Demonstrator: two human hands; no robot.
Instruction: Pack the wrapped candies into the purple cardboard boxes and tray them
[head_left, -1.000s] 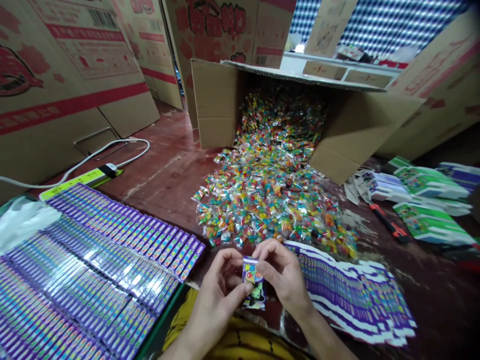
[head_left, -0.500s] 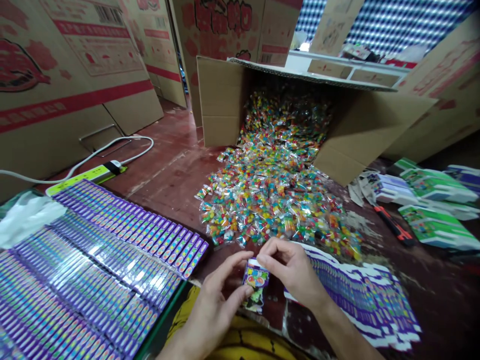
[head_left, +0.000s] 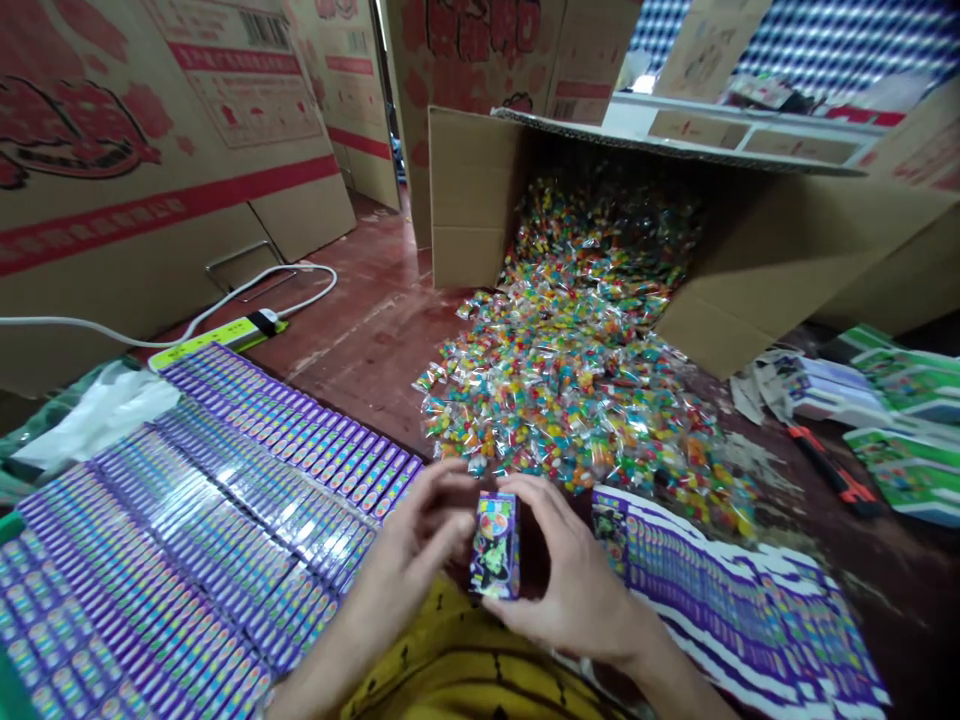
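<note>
A small purple candy box (head_left: 495, 548) with a colourful printed front stands in front of me. My right hand (head_left: 574, 575) grips it, fingers at its top end and thumb at its bottom. Close by its left edge is my left hand (head_left: 416, 530), fingers curved and parted from the thumb; whether the thumb tip touches the box I cannot tell. To the right lies a fanned row of flat purple cartons (head_left: 705, 590). Beyond my hands spreads a heap of clear candy packets (head_left: 555, 390), spilling from a cardboard box (head_left: 472, 190) on its side.
Rows of purple boxes (head_left: 247, 510) fill a green-edged crate at left. A yellow-green power strip (head_left: 217, 340) with a white cable lies behind it. A red-and-black cutter (head_left: 832, 465) and green cartons (head_left: 915, 470) are at right. Large cardboard boxes (head_left: 172, 130) stand behind.
The small box, flat-looking before with both hands at its top, now shows as a filled-out shape in my right hand. My left hand has drawn back to its left side. The view has shifted left.
</note>
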